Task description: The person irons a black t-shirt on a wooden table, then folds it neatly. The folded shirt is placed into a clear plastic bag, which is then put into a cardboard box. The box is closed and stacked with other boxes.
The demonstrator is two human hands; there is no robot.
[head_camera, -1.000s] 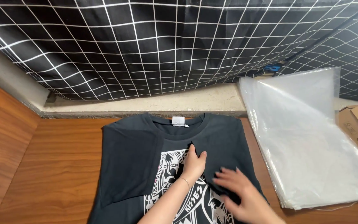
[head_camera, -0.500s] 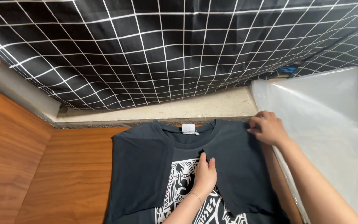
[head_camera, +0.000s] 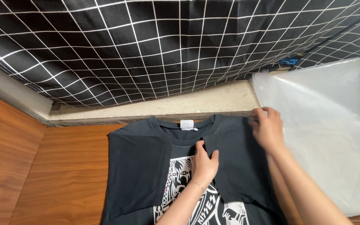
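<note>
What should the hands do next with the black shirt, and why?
Probably the right hand should pull the shoulder edge it grips inward across the black printed cotton T-shirt. The left side already lies folded over, the left hand presses flat on the middle like an anchor, and the right side reaches out to the clear plastic bags.

Two bare forearms and hands, thin bracelet (head_camera: 196,184) at the left wrist.

Shirt (head_camera: 146,166) lies on the table (head_camera: 67,175); plastic bags (head_camera: 334,137) right (curtain (head_camera: 167,46) behind).
</note>
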